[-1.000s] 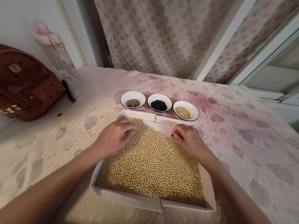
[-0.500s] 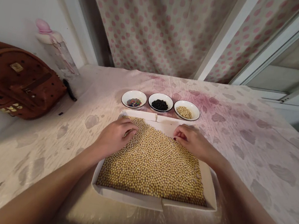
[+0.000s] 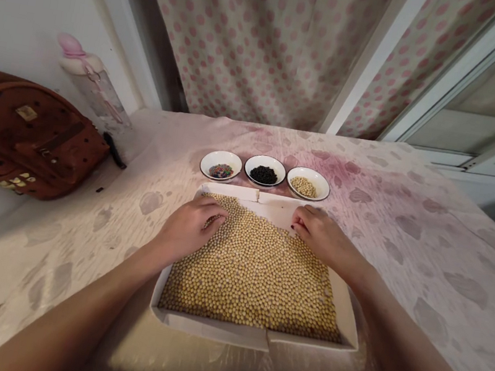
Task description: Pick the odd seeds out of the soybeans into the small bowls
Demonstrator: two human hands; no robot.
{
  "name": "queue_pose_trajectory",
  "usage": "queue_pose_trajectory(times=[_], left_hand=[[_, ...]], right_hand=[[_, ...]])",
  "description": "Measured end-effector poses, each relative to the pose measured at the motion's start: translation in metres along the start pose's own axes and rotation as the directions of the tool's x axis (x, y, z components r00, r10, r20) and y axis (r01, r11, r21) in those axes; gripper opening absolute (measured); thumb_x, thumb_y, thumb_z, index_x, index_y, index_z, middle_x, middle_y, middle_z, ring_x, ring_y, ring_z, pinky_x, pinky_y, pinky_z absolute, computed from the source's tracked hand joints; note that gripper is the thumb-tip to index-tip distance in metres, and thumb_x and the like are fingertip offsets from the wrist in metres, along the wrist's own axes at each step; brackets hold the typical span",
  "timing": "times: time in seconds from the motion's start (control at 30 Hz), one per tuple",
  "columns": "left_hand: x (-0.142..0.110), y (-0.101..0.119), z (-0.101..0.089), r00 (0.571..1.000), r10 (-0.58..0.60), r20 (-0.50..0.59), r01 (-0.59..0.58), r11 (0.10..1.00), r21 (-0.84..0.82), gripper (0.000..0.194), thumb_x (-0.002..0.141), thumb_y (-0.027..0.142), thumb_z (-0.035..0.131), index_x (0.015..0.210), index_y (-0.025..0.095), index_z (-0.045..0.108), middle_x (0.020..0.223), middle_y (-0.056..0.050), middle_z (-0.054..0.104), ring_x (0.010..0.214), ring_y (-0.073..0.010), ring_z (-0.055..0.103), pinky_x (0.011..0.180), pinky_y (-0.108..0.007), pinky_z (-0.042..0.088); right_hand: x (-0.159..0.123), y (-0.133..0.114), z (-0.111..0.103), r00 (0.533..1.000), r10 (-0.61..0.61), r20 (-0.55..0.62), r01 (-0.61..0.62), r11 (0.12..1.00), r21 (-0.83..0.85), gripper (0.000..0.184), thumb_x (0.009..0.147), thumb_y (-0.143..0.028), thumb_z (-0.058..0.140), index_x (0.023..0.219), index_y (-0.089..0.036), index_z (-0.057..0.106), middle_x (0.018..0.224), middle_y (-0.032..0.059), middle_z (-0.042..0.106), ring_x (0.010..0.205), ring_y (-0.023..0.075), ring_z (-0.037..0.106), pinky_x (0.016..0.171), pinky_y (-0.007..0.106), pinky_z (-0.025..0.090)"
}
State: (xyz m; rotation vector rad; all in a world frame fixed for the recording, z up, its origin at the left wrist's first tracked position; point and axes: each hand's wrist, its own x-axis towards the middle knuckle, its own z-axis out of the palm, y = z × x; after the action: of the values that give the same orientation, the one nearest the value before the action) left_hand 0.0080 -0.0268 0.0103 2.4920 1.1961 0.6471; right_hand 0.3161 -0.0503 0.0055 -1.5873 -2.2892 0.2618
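Observation:
A shallow white cardboard tray (image 3: 224, 331) holds a wide layer of round yellow soybeans (image 3: 256, 275). Over the beans at the tray's left back side rests my left hand (image 3: 194, 224), its fingers curled in toward the thumb. What lies between those fingertips, if anything, is hidden. My right hand (image 3: 319, 231) is at the back right, beside a bare patch of the tray floor. Its fingers are bent and pressed together near the edge of the beans. Anything in that pinch is too small or covered to name.
Behind the tray stand three white dark-rimmed bowls: one with multicoloured small pieces (image 3: 221, 171), one with black beans (image 3: 263, 175), one with pale beans (image 3: 304, 186). A brown backpack (image 3: 30, 132) and a pink-capped clear bottle (image 3: 95, 80) stand at left on the patterned tablecloth (image 3: 405, 254).
My right hand has shifted slightly to the right, its fingertips drawing a little away from the beans. The left hand stays in nearly the same place.

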Motion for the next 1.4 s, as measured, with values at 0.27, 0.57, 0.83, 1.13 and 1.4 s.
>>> queue_pose_trajectory(times=[0.27,0.57,0.83,1.13,1.4], left_hand=[[-0.001,-0.001,0.001,1.000,0.015,-0.021,-0.015,1.000,0.002,0.021,0.095,0.021,0.051,0.102,0.023,0.071,0.103,-0.006,0.070,0.096,-0.0218,0.064,0.085,-0.041,0.055],[-0.001,0.000,0.000,1.000,0.005,0.000,-0.005,1.000,-0.014,0.023,0.095,0.021,0.050,0.102,0.022,0.071,0.104,-0.006,0.070,0.098,-0.0217,0.064,0.088,-0.041,0.054],[-0.001,-0.001,0.001,1.000,0.006,-0.014,-0.006,1.000,-0.021,0.022,0.095,0.021,0.050,0.101,0.023,0.072,0.103,-0.006,0.070,0.098,-0.0216,0.064,0.088,-0.041,0.054],[-0.001,0.000,0.000,1.000,0.009,-0.016,-0.009,1.000,-0.016,0.022,0.095,0.022,0.050,0.101,0.023,0.072,0.102,-0.006,0.070,0.096,-0.0219,0.064,0.087,-0.041,0.054],[0.000,0.001,0.000,1.000,-0.006,0.005,0.006,1.000,-0.007,0.021,0.094,0.020,0.052,0.101,0.022,0.071,0.104,-0.006,0.070,0.096,-0.0218,0.063,0.088,-0.041,0.054]], right_hand=[[-0.001,0.000,0.004,0.999,0.036,-0.038,-0.038,0.999,-0.035,0.013,0.086,-0.014,0.044,0.078,-0.021,0.052,0.085,0.0097,0.061,0.079,0.0221,0.055,0.071,0.037,0.041],[0.011,0.024,-0.004,0.901,0.160,-0.403,-0.113,0.984,0.139,0.008,0.088,-0.024,0.051,0.089,-0.022,0.058,0.089,0.0069,0.065,0.077,0.0196,0.061,0.074,0.036,0.046],[0.020,0.055,0.002,0.800,0.398,-0.449,-0.251,0.901,0.353,0.012,0.084,-0.030,0.055,0.090,-0.022,0.062,0.087,0.0063,0.070,0.076,0.0205,0.062,0.075,0.037,0.048],[0.007,0.028,-0.013,0.927,0.243,-0.284,-0.145,0.934,0.326,0.015,0.087,-0.031,0.053,0.093,-0.022,0.064,0.085,0.0049,0.069,0.077,0.0195,0.062,0.072,0.035,0.048],[-0.002,0.011,-0.022,0.986,0.017,0.168,-0.054,0.975,0.217,0.010,0.083,-0.021,0.053,0.083,-0.023,0.062,0.082,0.0016,0.069,0.072,0.0165,0.060,0.065,0.032,0.045]])
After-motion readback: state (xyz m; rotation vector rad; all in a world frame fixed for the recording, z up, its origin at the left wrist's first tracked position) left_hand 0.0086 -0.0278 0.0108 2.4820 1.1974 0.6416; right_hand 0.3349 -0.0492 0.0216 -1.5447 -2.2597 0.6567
